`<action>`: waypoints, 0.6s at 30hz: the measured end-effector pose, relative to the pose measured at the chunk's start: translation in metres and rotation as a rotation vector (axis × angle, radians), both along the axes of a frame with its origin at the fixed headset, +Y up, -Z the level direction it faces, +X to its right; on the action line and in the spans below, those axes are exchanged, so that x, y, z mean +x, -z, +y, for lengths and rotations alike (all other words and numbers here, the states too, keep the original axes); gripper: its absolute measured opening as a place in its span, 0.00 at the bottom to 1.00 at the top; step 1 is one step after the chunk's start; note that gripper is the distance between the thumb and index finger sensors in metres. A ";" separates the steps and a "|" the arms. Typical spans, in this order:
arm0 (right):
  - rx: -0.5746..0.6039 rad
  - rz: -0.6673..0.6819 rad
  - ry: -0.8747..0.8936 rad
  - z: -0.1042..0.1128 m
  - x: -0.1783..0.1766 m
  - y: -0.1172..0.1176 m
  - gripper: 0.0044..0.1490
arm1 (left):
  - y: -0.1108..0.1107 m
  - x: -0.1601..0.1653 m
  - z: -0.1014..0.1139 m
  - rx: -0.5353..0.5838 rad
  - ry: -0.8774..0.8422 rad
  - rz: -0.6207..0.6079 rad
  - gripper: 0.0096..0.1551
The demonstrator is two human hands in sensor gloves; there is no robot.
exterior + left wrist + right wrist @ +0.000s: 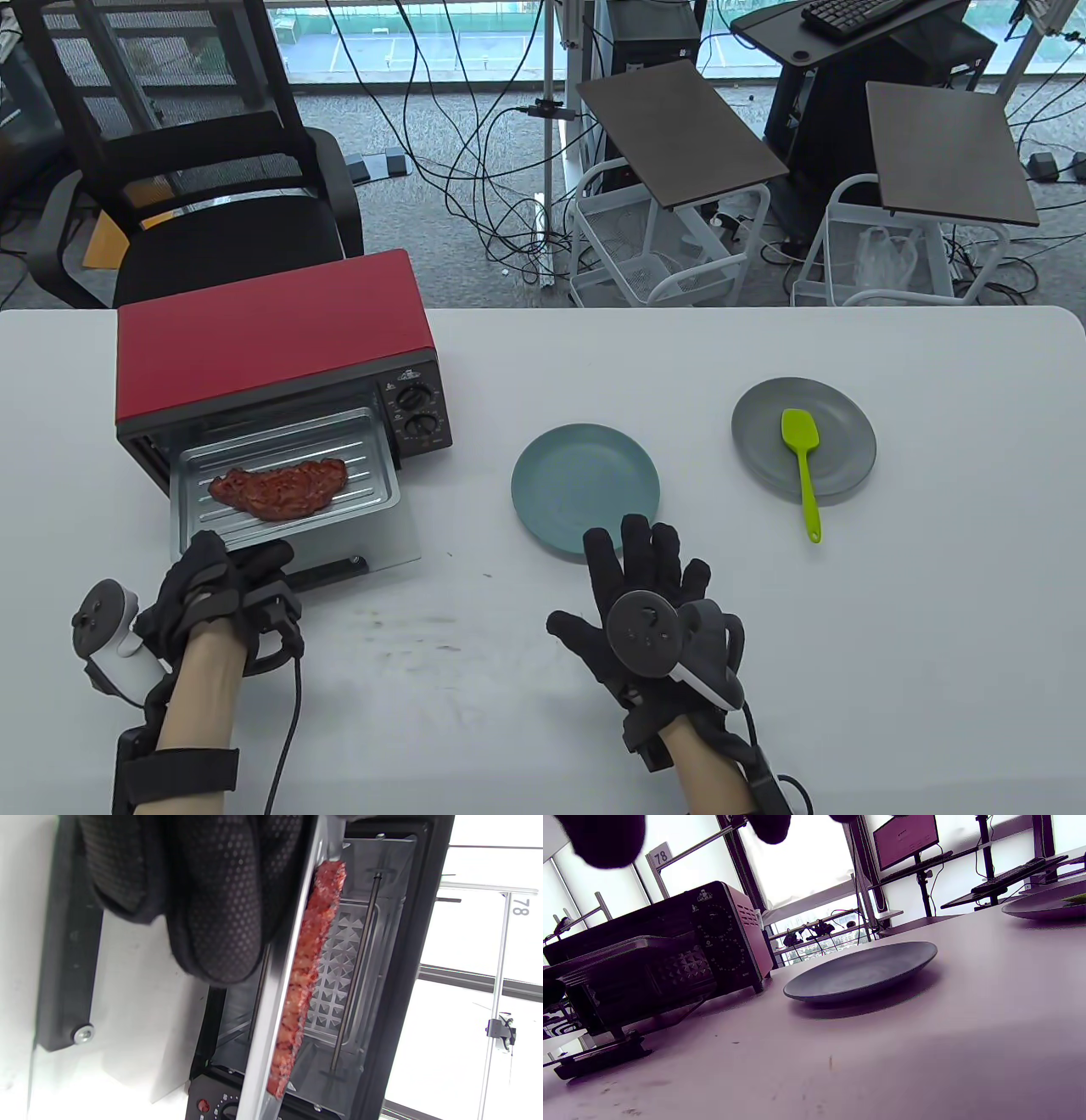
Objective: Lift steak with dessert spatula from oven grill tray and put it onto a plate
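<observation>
A reddish-brown steak point(280, 488) lies on the metal grill tray point(366, 441), which is pulled partway out of the red toaster oven point(271, 340). My left hand point(229, 564) grips the tray's front-left edge; in the left wrist view its fingers point(220, 899) curl against the tray rim point(275, 1005), with the steak point(305, 976) seen edge-on. A green dessert spatula point(802, 458) rests on a grey plate point(848, 424) at the right, its handle over the plate's near rim. An empty blue plate point(585, 488) sits mid-table. My right hand point(649, 552) is open, fingers spread, just in front of the blue plate point(861, 971).
The oven door point(382, 543) lies folded down on the white table under the tray, its black handle point(327, 573) beside my left hand. The oven's knobs point(416, 412) face the blue plate. Behind the table stand an office chair point(212, 195) and wire carts point(662, 246).
</observation>
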State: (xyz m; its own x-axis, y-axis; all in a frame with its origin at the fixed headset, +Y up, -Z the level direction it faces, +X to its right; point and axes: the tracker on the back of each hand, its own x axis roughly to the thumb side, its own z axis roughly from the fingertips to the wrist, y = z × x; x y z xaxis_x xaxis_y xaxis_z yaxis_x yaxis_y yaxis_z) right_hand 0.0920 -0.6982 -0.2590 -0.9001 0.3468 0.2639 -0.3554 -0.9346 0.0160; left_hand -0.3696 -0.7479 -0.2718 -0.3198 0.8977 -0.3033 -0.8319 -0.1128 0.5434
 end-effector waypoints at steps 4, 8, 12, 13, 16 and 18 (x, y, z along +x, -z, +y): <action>0.008 -0.001 0.003 0.000 0.000 0.000 0.60 | -0.008 0.005 0.004 0.009 -0.018 -0.006 0.26; 0.008 -0.001 0.008 0.000 0.000 -0.001 0.60 | -0.015 0.012 0.007 0.018 -0.037 -0.018 0.26; 0.009 -0.004 0.008 0.000 0.000 -0.001 0.60 | -0.021 0.027 0.010 0.032 -0.032 -0.061 0.26; 0.009 -0.004 0.009 0.000 0.000 -0.001 0.61 | -0.022 0.030 0.010 0.033 -0.027 -0.071 0.26; 0.013 -0.010 0.019 0.000 0.001 -0.001 0.60 | -0.023 0.043 0.010 0.034 -0.012 -0.116 0.26; 0.022 -0.018 0.032 0.001 0.002 -0.001 0.61 | -0.023 0.051 0.009 0.035 0.014 -0.144 0.26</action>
State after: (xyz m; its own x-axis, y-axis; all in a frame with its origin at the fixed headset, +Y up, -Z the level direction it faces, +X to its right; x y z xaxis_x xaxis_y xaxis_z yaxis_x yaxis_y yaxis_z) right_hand 0.0939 -0.6975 -0.2581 -0.8931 0.3701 0.2557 -0.3854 -0.9227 -0.0109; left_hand -0.3181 -0.7390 -0.2487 -0.2629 0.9125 -0.3134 -0.9024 -0.1177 0.4144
